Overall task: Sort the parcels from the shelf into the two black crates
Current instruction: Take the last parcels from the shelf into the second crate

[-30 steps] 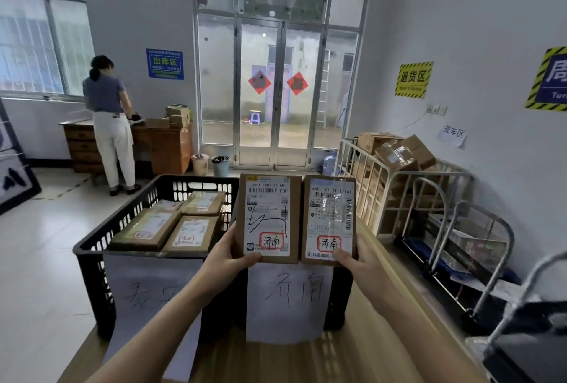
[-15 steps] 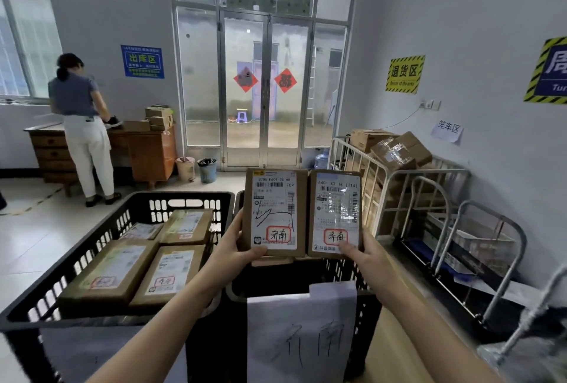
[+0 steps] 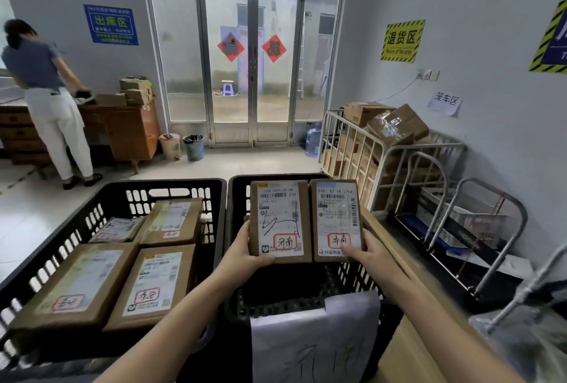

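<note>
Two held parcels (image 3: 306, 220) above right crate (image 3: 237, 195)

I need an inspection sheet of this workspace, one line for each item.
Surface: wooden table under the crates.
Job's things: left crate holds four parcels; right crate has a paper label in front; two parcels over it, left parcel, right parcel, both marked 济南.
Clutter: nothing seen on the table.
Hands: left hand grips the left parcel; right hand grips the right parcel.
Cables: one wire from the wall socket.
Surroundings: cage cart with boxes; person at a desk; glass doors.
</note>
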`<state>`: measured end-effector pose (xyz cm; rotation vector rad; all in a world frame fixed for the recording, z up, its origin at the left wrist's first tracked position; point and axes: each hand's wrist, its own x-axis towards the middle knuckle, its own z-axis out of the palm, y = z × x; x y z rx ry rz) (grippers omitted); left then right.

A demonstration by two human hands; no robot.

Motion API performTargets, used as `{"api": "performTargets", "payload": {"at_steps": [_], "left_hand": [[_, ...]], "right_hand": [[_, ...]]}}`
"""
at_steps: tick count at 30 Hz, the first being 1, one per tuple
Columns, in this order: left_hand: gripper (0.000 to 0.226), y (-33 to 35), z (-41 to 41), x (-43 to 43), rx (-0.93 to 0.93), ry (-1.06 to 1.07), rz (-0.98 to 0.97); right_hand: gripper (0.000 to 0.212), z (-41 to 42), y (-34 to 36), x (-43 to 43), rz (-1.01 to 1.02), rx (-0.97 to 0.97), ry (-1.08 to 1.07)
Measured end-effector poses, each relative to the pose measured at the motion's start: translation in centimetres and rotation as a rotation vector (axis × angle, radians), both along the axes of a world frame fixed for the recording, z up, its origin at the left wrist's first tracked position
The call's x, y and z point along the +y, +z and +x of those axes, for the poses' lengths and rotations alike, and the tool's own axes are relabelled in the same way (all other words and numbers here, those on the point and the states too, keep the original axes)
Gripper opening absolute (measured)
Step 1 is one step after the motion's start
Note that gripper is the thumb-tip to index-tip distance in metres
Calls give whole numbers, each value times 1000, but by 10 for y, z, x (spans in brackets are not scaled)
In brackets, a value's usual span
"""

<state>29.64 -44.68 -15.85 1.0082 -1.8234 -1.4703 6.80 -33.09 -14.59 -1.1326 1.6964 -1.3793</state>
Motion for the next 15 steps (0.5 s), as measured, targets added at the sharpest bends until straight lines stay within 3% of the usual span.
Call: {"api": "performTargets", "payload": {"at_steps": [5, 9, 15], "left_hand": [[75, -24, -17, -18, -195, 19, 250], [59, -37, -35, -35, -439, -6, 324], [48, -63, -59, -57, -789, -178, 366]], "right_hand": [[28, -26, -33, -27, 264, -70, 103], [21, -48, -47, -51, 522, -112, 214], [14, -69, -60, -89, 951, 195, 363]]}}
